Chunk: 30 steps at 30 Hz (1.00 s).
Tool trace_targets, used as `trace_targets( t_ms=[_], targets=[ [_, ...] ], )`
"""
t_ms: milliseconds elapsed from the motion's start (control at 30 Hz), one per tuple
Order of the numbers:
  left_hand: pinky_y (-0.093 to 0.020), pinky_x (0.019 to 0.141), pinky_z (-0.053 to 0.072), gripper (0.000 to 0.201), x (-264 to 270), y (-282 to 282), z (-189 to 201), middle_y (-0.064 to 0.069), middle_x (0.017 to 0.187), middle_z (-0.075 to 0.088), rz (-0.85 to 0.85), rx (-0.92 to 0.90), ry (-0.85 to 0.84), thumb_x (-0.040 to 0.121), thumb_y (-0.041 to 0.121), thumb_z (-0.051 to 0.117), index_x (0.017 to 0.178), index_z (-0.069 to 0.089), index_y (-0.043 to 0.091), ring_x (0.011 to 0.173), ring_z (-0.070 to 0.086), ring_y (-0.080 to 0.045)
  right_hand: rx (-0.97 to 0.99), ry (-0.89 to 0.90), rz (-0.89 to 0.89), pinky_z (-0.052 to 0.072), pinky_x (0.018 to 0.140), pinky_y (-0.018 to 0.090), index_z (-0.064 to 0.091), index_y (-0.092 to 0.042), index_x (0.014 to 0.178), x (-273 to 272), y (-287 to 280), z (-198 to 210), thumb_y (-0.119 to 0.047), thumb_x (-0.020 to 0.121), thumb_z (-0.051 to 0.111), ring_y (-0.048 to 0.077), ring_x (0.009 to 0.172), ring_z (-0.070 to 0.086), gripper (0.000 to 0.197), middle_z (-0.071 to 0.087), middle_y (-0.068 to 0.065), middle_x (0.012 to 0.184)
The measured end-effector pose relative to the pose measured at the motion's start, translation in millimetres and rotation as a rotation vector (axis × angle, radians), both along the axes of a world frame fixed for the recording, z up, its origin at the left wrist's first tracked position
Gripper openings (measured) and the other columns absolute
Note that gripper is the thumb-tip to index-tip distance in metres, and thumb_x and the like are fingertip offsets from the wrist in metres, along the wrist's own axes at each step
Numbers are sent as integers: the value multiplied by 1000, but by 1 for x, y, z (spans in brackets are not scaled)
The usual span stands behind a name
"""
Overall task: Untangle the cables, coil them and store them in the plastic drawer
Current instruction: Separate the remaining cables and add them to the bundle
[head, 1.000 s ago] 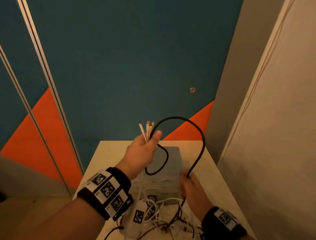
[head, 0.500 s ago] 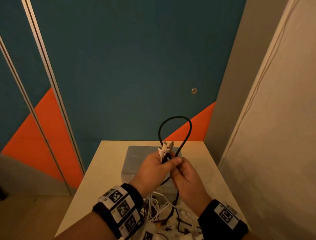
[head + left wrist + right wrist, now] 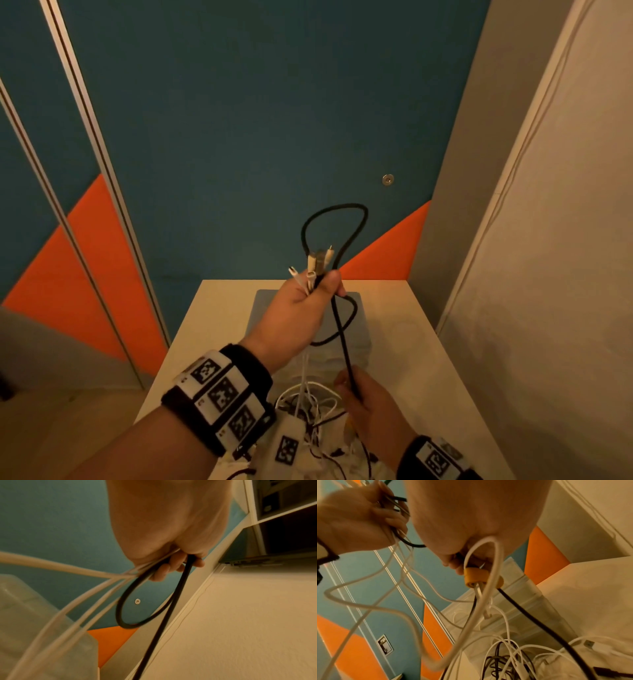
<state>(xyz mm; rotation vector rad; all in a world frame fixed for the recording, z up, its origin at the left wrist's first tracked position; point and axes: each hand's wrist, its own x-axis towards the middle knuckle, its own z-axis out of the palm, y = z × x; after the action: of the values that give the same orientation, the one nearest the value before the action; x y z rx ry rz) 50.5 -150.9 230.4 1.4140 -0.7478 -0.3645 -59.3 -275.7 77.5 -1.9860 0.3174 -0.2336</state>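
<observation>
My left hand (image 3: 310,301) is raised over the table and grips a bundle of cable ends: several white plugs (image 3: 313,267) stick up from the fist, and a black cable (image 3: 337,219) loops above it. The black cable runs down to my right hand (image 3: 359,394), which pinches it low near the table. In the right wrist view a yellow strap (image 3: 476,577) sits on the cable just under the right hand's fingers (image 3: 453,563). A tangle of white and dark cables (image 3: 510,653) lies on the table below. The clear plastic drawer unit (image 3: 356,349) stands behind the hands.
The small beige table (image 3: 421,359) stands against a blue and orange wall (image 3: 239,137). A pale wall (image 3: 548,274) closes the right side. White cables (image 3: 68,601) hang from the left hand past the drawer unit (image 3: 25,615).
The hands were together at the bundle half a second ago. Now the right hand has slid down the black cable towards the table, and the left hand has lifted slightly.
</observation>
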Motion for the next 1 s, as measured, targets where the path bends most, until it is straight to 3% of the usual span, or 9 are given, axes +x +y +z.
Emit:
trace_targets(
  t_ms=[67, 167, 300, 467, 633, 733, 800, 933, 1000],
  targets=[
    [-36, 51, 20, 32, -3, 1, 1, -11, 70, 52, -40, -37, 71, 101, 41, 47, 81, 62, 23, 49, 27, -12, -41, -16, -34, 50, 70, 30, 56, -46, 90, 1, 0, -5, -26, 94, 56, 3, 65, 55, 20, 60, -7, 80],
    [-27, 49, 26, 30, -4, 0, 5, -1, 89, 70, -21, -73, 134, 103, 34, 42, 85, 55, 15, 46, 29, -9, -159, -59, -30, 48, 75, 23, 55, -51, 85, -1, -1, -7, -23, 91, 58, 5, 75, 57, 29, 58, -7, 86],
    [-22, 45, 28, 30, 2, 1, 11, -3, 80, 65, 51, -153, 152, 104, 33, 42, 84, 53, 13, 42, 30, -8, -146, -82, -38, 41, 76, 11, 61, -43, 80, -7, -8, -9, -20, 91, 64, 2, 86, 57, 25, 58, -10, 87],
    [-23, 45, 27, 31, 6, 3, 10, -3, 72, 54, 107, -195, 173, 105, 33, 40, 80, 50, 16, 44, 30, -9, -142, -56, -37, 45, 77, 15, 58, -44, 97, -12, -11, -6, -26, 94, 58, 3, 86, 59, 19, 59, -8, 95],
    [-24, 46, 28, 31, 6, 5, 8, 0, 68, 50, 130, -193, 173, 105, 33, 40, 80, 50, 17, 45, 30, -9, 20, -22, -114, 49, 69, 16, 65, -34, 99, -14, -15, -8, -20, 86, 64, 4, 76, 62, 19, 62, 5, 102],
    [-25, 47, 25, 32, 4, 4, 6, 0, 65, 45, 107, -167, 176, 104, 35, 40, 79, 48, 17, 45, 28, -9, 151, 31, -119, 45, 55, 17, 64, -20, 101, -14, -18, -6, -14, 89, 66, 3, 60, 59, 14, 66, 9, 91],
    [-27, 47, 23, 33, 4, 4, 3, 1, 63, 42, 117, -96, 156, 103, 39, 43, 77, 46, 18, 46, 27, -9, 188, 20, -151, 45, 52, 22, 64, -14, 99, -14, -21, -4, -12, 88, 67, 11, 57, 58, 12, 68, 13, 82],
    [-20, 45, 28, 35, 8, 6, -13, 8, 56, 40, 99, 360, -201, 96, 43, 57, 71, 48, 20, 43, 33, -3, 11, -104, -217, 47, 67, 25, 67, -34, 81, -10, -25, -4, -2, 79, 68, 15, 76, 63, 33, 64, -3, 93],
    [-19, 49, 33, 31, 4, 4, -27, 11, 57, 44, 27, 504, -276, 91, 44, 66, 74, 53, 21, 45, 38, 0, -34, -138, -194, 50, 74, 27, 68, -36, 81, -9, -22, 0, -8, 77, 71, 11, 83, 62, 28, 61, -7, 94]
  ],
)
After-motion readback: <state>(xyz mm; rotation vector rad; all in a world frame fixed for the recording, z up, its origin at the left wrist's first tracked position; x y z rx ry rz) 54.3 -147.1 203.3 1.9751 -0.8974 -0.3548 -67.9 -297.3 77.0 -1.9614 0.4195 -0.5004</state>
